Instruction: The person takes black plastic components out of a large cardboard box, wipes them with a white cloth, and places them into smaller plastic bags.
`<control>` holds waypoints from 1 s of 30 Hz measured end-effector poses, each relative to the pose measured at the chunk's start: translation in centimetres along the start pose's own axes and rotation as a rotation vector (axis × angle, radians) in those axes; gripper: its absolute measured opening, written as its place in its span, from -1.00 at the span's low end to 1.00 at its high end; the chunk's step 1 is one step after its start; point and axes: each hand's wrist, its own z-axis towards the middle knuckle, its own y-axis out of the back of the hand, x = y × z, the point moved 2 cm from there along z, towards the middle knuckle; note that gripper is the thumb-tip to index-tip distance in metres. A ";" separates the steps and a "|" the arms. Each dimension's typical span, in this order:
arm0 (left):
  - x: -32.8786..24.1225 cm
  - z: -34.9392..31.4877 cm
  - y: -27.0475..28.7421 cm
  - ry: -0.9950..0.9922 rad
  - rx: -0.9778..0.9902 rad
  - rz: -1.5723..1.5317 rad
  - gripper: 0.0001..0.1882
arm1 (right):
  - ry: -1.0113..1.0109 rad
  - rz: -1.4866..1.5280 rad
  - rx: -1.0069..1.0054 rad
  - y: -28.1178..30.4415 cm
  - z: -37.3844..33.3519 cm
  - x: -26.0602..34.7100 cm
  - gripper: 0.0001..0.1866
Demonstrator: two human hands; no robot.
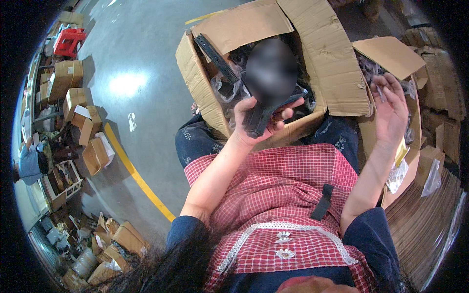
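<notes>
Head view: we note a white mark on the floor, too unclear to read. The left hand curls its fingers round a black part, partly blurred, above an open cardboard box. The right hand, fingers half bent, is at a second box; we cannot tell whether it grips anything.

Black object, upper centre, in left hand: upper end lost to me in blur. Open carton, upper centre: contents partly hidden. Right hand, upper right: grip too small for me to read. Clutter, lower left: pieces too small to name.
</notes>
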 end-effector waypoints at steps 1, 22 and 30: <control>0.5 0.2 0.0 0.012 -0.002 0.002 -0.20 | 0.019 -0.127 -0.017 0.8 -0.1 0.5 -0.57; -1.3 -1.7 6.6 -0.362 -0.873 0.301 -0.50 | -0.741 -2.026 -0.571 27.2 -12.9 4.2 0.07; -2.8 -3.0 6.3 -0.356 -0.920 0.276 -0.48 | -0.225 -1.963 -0.709 27.9 -17.1 11.1 -0.49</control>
